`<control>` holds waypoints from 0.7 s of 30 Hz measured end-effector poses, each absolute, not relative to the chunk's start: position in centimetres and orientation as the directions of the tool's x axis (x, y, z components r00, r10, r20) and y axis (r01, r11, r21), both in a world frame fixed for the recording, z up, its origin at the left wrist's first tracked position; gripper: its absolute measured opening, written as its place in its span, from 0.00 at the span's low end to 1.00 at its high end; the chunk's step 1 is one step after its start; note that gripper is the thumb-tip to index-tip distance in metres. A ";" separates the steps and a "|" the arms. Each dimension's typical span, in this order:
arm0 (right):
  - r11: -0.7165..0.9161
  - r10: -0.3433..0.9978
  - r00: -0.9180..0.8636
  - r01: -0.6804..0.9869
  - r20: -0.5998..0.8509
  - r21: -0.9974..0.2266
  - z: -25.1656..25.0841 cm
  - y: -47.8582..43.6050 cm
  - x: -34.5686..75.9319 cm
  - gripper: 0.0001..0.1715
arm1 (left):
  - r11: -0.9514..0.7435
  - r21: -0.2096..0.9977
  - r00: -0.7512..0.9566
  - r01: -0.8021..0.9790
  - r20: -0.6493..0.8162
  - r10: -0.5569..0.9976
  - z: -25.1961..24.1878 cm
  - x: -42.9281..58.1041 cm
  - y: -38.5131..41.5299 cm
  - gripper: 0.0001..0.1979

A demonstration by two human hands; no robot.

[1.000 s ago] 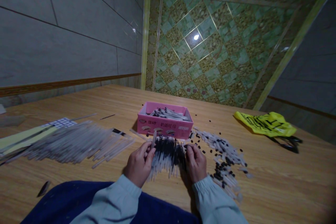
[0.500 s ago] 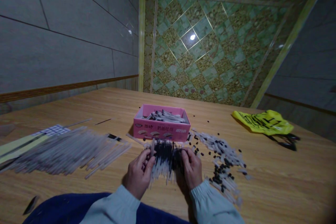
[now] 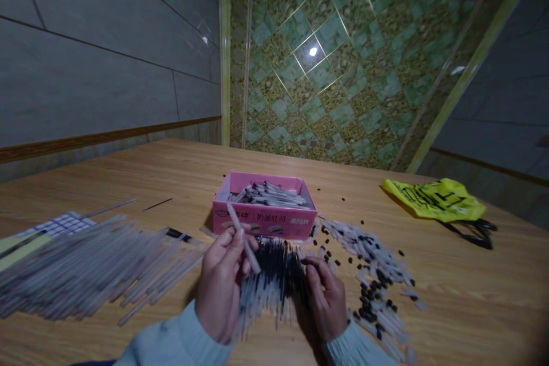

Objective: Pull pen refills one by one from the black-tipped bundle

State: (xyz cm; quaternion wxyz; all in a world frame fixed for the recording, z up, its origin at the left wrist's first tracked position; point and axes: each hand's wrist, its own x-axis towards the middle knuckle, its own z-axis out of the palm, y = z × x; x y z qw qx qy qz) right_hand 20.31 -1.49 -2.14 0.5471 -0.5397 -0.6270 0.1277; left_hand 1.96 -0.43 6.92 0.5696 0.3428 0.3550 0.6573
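Note:
My left hand (image 3: 223, 286) is closed around a translucent white pen tube (image 3: 244, 237), which slants across in front of the pink box (image 3: 266, 222). Thumb and fingers of my right hand (image 3: 326, 297) are pinched together at the right side of a bundle of thin black-and-clear pen refills (image 3: 278, 269). Something small and dark shows at those fingertips, too blurred to name. The refills lie on the table between both hands, just in front of the box. Inside the box lie several whitish pens (image 3: 274, 194) with black ends.
Many long clear tubes (image 3: 86, 269) are heaped at the left, beside a yellow and blue-checked sheet (image 3: 26, 246). Clear caps (image 3: 369, 246) and small black plugs (image 3: 373, 297) are scattered at the right. Farther right lies a yellow bag (image 3: 433, 197) with black handles.
The tube in my left hand has tipped from nearly upright to a slant and now shows at greater length. My right hand has shifted slightly down and right in view. The camera view has moved a little.

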 end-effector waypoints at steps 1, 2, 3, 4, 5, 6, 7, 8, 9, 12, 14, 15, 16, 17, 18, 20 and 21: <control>0.367 0.823 0.195 0.534 0.533 -0.762 -2.3 -1.4 20.3 0.12 | -0.034 0.807 -0.093 -0.589 -0.026 0.995 7.3 2.3 -0.2 0.11; 0.339 0.832 0.214 0.534 0.512 -0.774 -2.4 -1.2 20.4 0.12 | 0.019 0.764 -0.068 -0.645 -0.082 0.994 7.2 2.6 -0.1 0.12; 0.303 0.841 0.238 0.537 0.485 -0.788 -2.4 -1.0 20.4 0.12 | 0.050 0.729 -0.060 -0.682 -0.123 0.991 6.6 2.8 0.1 0.12; 0.263 0.850 0.262 0.542 0.458 -0.798 -2.4 -0.8 20.4 0.13 | 0.090 0.705 -0.054 -0.703 -0.179 0.982 5.8 3.0 0.3 0.13; 0.226 0.860 0.275 0.550 0.430 -0.804 -2.3 -0.6 20.5 0.14 | 0.121 0.690 -0.043 -0.713 -0.215 0.976 4.7 3.0 0.6 0.14; 0.199 0.871 0.276 0.560 0.407 -0.805 -2.2 -0.5 20.5 0.14 | 0.147 0.679 -0.047 -0.719 -0.259 0.965 3.5 3.0 0.8 0.14; 0.181 0.883 0.263 0.574 0.389 -0.799 -2.0 -0.5 20.4 0.13 | 0.174 0.679 -0.057 -0.714 -0.303 0.951 2.4 3.0 1.1 0.14; 0.171 0.894 0.240 0.598 0.378 -0.783 -1.7 -0.5 20.3 0.13 | 0.178 0.688 -0.067 -0.703 -0.313 0.947 1.4 2.8 1.4 0.15; 0.162 0.908 0.203 0.638 0.367 -0.753 -1.4 -0.7 20.1 0.12 | 0.170 0.701 -0.076 -0.693 -0.306 0.949 0.5 2.7 1.6 0.15; 0.114 0.946 0.077 0.829 0.315 -0.547 -0.9 -1.5 19.2 0.15 | 0.151 0.731 -0.070 -0.666 -0.263 0.962 -0.7 2.3 1.9 0.15; 0.093 0.965 0.009 0.924 0.264 -0.370 -1.1 -2.1 18.5 0.16 | 0.153 0.736 -0.055 -0.659 -0.250 0.967 -0.8 2.2 1.8 0.16; 0.084 0.969 -0.008 0.950 0.245 -0.300 -1.4 -2.4 18.2 0.16 | 0.157 0.736 -0.050 -0.659 -0.250 0.967 -0.7 2.3 1.8 0.15; 0.072 0.971 -0.012 0.967 0.237 -0.246 -1.7 -2.5 18.0 0.15 | 0.163 0.734 -0.045 -0.659 -0.255 0.966 -0.6 2.4 1.7 0.15; 0.056 0.972 -0.007 0.977 0.234 -0.205 -2.1 -2.6 17.8 0.14 | 0.172 0.732 -0.041 -0.660 -0.263 0.964 -0.5 2.5 1.6 0.16; 0.036 0.972 0.006 0.985 0.236 -0.172 -2.5 -2.7 17.8 0.12 | 0.179 0.728 -0.038 -0.662 -0.271 0.962 -0.5 2.5 1.5 0.16; 0.008 0.970 0.023 0.992 0.241 -0.128 -3.2 -2.6 17.7 0.08 | 0.183 0.721 -0.041 -0.668 -0.281 0.959 -0.5 2.6 1.5 0.17; 0.002 0.968 0.027 0.993 0.248 -0.116 -3.5 -2.6 17.6 0.06 | 0.177 0.720 -0.044 -0.671 -0.277 0.960 -0.6 2.6 1.6 0.18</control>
